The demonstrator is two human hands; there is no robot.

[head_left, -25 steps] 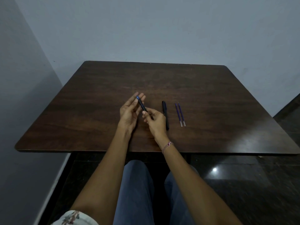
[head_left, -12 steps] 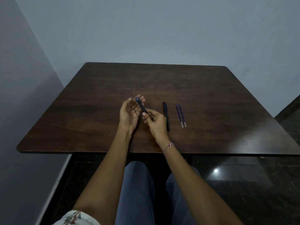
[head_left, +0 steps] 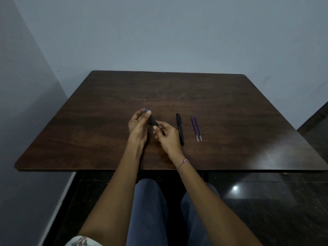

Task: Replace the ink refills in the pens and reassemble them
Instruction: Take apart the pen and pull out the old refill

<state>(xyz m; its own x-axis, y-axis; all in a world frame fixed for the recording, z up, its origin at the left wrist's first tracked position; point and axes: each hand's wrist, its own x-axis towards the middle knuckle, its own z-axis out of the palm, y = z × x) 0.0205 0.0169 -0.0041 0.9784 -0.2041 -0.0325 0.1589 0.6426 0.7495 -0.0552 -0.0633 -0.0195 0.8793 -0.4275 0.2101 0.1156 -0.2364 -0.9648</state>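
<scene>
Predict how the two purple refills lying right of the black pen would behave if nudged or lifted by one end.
The purple refills look like thin round tubes, so a sideways nudge would probably roll them on the smooth table. Being so slender, they likely weigh little and may flex slightly when lifted by one end.

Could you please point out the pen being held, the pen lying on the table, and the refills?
held pen (head_left: 154,121), head view, on its exposed black barrel.
lying pen (head_left: 180,130), head view, on the middle of its barrel.
refills (head_left: 194,128), head view, on the middle of the left one.
</scene>
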